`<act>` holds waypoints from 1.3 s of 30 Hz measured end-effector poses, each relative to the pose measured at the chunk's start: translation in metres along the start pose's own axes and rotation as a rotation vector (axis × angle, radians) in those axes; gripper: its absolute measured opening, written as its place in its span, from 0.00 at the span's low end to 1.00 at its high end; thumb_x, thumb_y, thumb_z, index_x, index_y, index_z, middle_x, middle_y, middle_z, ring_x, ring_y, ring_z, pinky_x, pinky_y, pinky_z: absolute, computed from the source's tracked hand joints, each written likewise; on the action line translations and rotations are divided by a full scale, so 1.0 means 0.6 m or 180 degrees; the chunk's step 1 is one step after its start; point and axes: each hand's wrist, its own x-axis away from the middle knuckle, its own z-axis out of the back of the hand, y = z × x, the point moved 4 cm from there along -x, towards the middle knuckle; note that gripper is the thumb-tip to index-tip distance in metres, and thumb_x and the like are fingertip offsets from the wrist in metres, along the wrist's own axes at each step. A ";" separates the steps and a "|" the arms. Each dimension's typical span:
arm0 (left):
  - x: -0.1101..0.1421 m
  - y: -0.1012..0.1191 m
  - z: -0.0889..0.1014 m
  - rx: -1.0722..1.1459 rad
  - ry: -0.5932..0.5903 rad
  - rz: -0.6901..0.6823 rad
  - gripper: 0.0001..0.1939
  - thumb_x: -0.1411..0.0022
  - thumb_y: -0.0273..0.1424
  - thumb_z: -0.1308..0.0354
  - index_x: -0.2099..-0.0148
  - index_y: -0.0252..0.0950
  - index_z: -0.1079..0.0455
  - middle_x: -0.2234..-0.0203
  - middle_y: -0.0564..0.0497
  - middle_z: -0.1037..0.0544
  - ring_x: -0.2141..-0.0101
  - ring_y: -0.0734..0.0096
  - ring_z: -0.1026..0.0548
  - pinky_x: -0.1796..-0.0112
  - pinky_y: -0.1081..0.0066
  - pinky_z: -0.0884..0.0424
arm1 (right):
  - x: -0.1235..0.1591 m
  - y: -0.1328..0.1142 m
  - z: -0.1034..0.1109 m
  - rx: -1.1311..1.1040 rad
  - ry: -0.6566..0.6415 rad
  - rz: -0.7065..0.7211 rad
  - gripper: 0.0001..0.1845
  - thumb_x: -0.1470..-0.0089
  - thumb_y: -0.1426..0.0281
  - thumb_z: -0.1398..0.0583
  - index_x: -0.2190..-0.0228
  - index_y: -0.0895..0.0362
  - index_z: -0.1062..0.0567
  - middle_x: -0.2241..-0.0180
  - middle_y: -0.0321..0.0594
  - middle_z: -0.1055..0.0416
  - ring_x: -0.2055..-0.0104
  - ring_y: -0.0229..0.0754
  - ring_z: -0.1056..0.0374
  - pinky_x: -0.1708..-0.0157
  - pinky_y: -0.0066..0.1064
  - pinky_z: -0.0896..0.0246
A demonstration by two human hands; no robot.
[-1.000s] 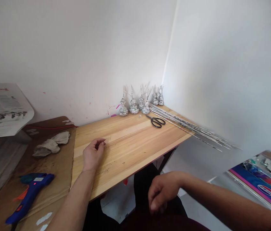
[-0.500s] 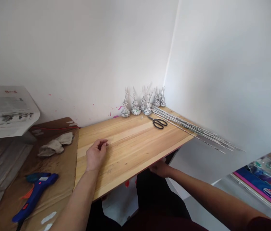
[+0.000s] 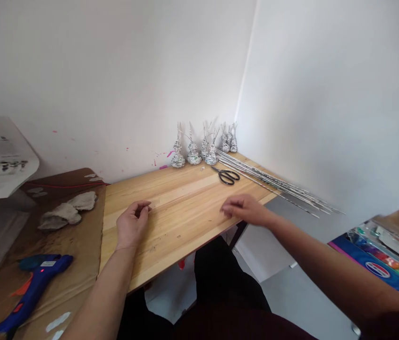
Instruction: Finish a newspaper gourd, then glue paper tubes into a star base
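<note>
Over the left part of the wooden tabletop (image 3: 181, 208) is my left hand (image 3: 132, 224). Its fingers curl toward the thumb, and nothing shows between them. My right hand (image 3: 244, 208) hovers at the table's front edge, fingers bent downward and slightly blurred; whether they hold anything cannot be made out. Beyond it lie black-handled scissors (image 3: 226, 176). A bundle of thin rolled-paper sticks (image 3: 273, 180) reaches past the table's right edge. Several woven gourd-shaped paper pieces (image 3: 194, 155) with sticks poking from their tops stand by the wall.
To the left, a blue glue gun (image 3: 36, 288) and a crumpled whitish cloth (image 3: 66, 211) rest on brown cardboard (image 3: 82, 264). A printed newspaper sheet (image 3: 4, 160) lies farther left. Colourful packages (image 3: 379, 264) are at the lower right. Walls close off the back and right.
My right hand has come up from under the table's front edge to above it. The left hand keeps its pose. The whole view has shifted slightly.
</note>
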 end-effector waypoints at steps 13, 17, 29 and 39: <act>-0.005 -0.014 0.001 -0.0224 -0.0033 0.0050 0.14 0.45 0.38 0.45 0.59 0.41 0.24 0.68 0.50 0.18 0.64 0.61 0.19 0.55 0.61 0.25 | 0.047 0.126 0.183 0.2941 0.1594 -0.1301 0.19 0.40 0.64 0.44 0.52 0.60 0.23 0.53 0.53 0.25 0.49 0.54 0.33 0.46 0.41 0.45; -0.002 -0.003 0.004 -0.0320 0.0017 0.0068 0.14 0.46 0.38 0.45 0.60 0.41 0.24 0.69 0.51 0.18 0.64 0.60 0.20 0.55 0.61 0.25 | 0.085 0.133 0.224 0.2977 0.1745 -0.1666 0.21 0.39 0.62 0.46 0.50 0.58 0.23 0.51 0.50 0.24 0.48 0.55 0.33 0.50 0.40 0.42; -0.003 -0.009 0.000 -0.0291 0.0010 0.0014 0.14 0.46 0.38 0.46 0.60 0.41 0.24 0.69 0.50 0.18 0.64 0.61 0.20 0.53 0.61 0.26 | 0.185 0.150 0.323 0.2788 0.1595 -0.2410 0.20 0.40 0.62 0.46 0.55 0.58 0.20 0.56 0.51 0.21 0.53 0.54 0.28 0.58 0.38 0.39; 0.003 0.005 0.002 -0.0401 -0.0080 -0.0136 0.14 0.46 0.38 0.47 0.60 0.41 0.24 0.69 0.50 0.18 0.65 0.61 0.20 0.57 0.64 0.26 | 0.345 0.192 0.310 0.1700 0.3103 -0.1919 0.20 0.40 0.55 0.49 0.61 0.50 0.21 0.58 0.47 0.19 0.46 0.53 0.29 0.46 0.43 0.38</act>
